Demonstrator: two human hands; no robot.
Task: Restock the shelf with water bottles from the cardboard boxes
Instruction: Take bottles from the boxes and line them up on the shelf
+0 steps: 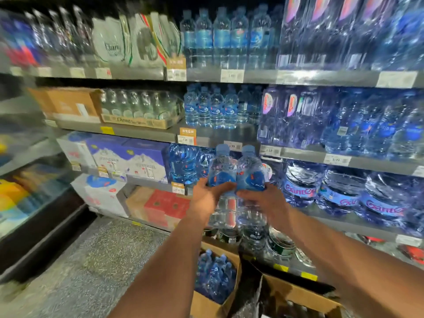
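Observation:
My left hand [207,198] grips a small clear water bottle [222,167] with a blue label and blue cap. My right hand [267,200] grips a second, identical bottle [249,168]. Both bottles are upright, side by side and touching, raised in front of the third shelf [231,136], below a row of like small bottles [211,109]. Under my arms an open cardboard box [207,304] on the floor holds several more blue-capped bottles [215,274]. A second open cardboard box [298,294] lies to its right.
Large water jugs [339,191] and shrink-wrapped bottle packs [344,118] fill the shelves on the right. Blue and white cartons [128,157] and red boxes [167,205] sit at left. A speckled grey floor [91,260] runs along a dark display unit [34,226] on the far left.

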